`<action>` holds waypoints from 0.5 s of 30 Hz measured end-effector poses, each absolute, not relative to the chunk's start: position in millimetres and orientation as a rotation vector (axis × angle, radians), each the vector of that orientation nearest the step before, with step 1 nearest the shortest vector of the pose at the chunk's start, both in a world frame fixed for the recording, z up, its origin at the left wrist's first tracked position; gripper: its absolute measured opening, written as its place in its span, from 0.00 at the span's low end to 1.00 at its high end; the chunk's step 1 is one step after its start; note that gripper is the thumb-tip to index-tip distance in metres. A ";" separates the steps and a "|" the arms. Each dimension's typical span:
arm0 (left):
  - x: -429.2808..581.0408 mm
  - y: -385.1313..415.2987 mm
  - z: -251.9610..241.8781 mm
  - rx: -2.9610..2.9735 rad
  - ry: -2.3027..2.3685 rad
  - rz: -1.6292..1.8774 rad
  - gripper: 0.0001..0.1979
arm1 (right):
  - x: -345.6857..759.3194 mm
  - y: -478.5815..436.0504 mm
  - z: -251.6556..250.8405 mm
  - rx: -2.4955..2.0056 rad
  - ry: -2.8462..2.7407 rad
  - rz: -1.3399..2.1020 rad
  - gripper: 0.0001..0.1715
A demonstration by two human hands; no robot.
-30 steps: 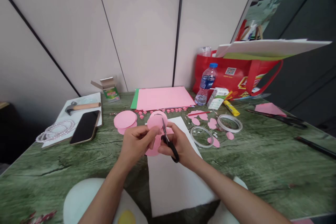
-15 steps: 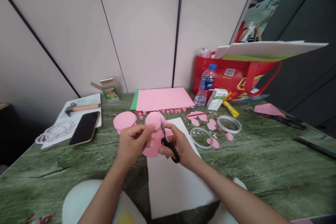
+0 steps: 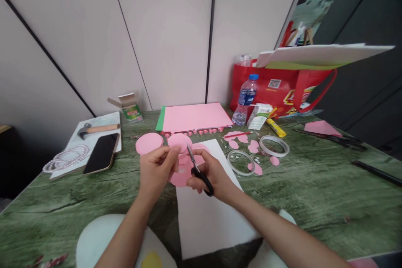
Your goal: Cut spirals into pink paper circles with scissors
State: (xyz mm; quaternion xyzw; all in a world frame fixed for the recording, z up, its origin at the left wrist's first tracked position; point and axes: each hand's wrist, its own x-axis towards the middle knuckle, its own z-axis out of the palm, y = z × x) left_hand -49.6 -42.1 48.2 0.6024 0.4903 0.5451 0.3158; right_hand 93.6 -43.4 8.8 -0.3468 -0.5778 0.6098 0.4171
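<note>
Pinched between the thumb and fingers of my left hand [image 3: 159, 166] is a round pink paper piece [image 3: 179, 142]. My right hand [image 3: 213, 176] grips black-handled scissors [image 3: 201, 175], their blades pointing up and left beside the round piece's right edge. Below both hands, more pink paper [image 3: 180, 178] lies at the top of a white sheet [image 3: 210, 222]. A stack of pink paper circles [image 3: 148, 143] rests on the table to the left of my left hand.
Behind are pink sheets [image 3: 196, 117], a bottle [image 3: 246, 100] and a red bag [image 3: 276, 86]. Tape rings [image 3: 274, 146], a glue stick [image 3: 276, 127] and pink scraps lie right. A phone [image 3: 102, 153], hammer [image 3: 102, 128] and bead strings [image 3: 65, 159] lie left.
My left hand and the round pink piece have shifted slightly left. The scissors have also moved a little left, and their blades now stand at the piece's right edge instead of overlapping it.
</note>
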 end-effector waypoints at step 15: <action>-50.8 -40.9 50.3 1.776 1.349 1.190 0.21 | 95.4 -39.4 6.7 -0.835 -1.405 1.536 0.35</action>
